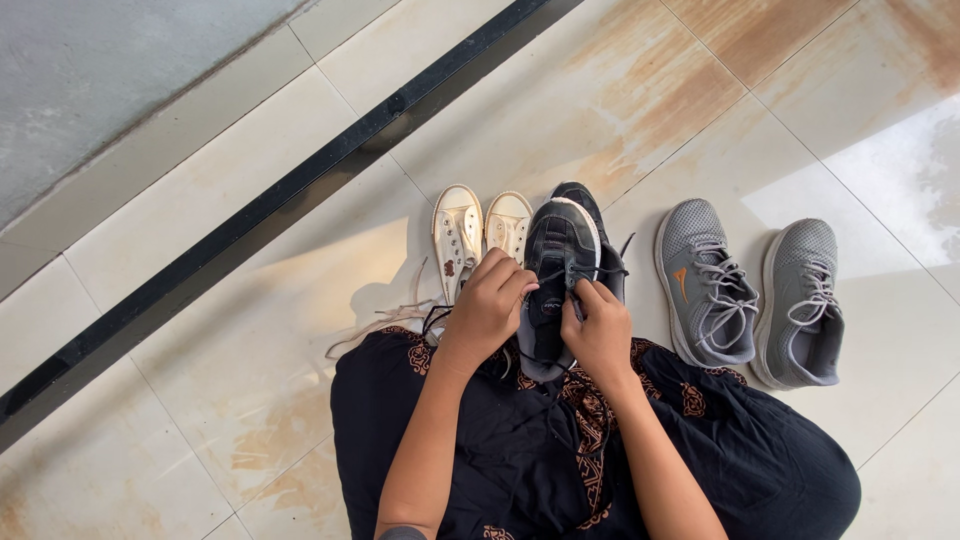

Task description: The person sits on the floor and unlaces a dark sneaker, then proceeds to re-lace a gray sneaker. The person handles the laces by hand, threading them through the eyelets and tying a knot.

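- The black sneaker (pixel 556 262) sits toe away from the person, its heel end resting against the lap and its toe over the tiled floor (pixel 250 300). It has a dark upper, a pale rim along the sole at the toe, and thin black laces (pixel 598 271) running across the tongue.
- The left hand (pixel 489 309) is curled closed against the shoe's left side near the eyelets, fingers bent in on the upper; whether a lace is pinched inside it cannot be told.
- The right hand (pixel 600 330) is closed on the shoe's right side, its fingertips pinching the black laces at the tongue.
- A second black sneaker (pixel 596 222) lies just behind and to the right of the first, mostly hidden by it, with a loose lace end trailing to its right.
- To the left, touching each other, stands a pair of small cream canvas shoes (pixel 480 230), with pale loose laces (pixel 385 318) strewn on the floor beside the person's knee.
- To the right, apart from the black shoes, stands a pair of grey knit running shoes (pixel 750 290) with grey laces, side by side, toes pointing away.
- The person wears a black garment with brown patterned trim (pixel 560 450), spread across the lap.
- A black strip (pixel 270 210) runs diagonally across the beige tiles, which carry rusty stains.
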